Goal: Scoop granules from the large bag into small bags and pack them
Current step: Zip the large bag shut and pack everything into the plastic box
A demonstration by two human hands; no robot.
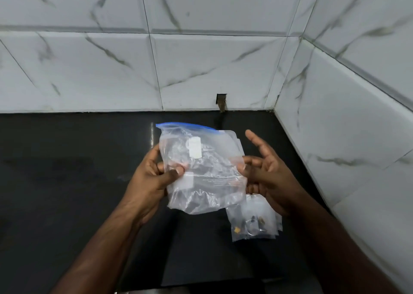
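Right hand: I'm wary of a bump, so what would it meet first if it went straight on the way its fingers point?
Probably the clear bag, which the right hand faces and the left hand pinches; depth is unclear.

place: home kitchen | cues: black countertop (pixel 67 182), marble-look wall tiles (pixel 201 66)

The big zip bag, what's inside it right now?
The zip bag looks nearly empty: crinkled clear plastic with white patches showing, and no granules visible. The left hand pinches its edge, covering a little. The lower right corner overlaps small bags, so contents there are unclear.
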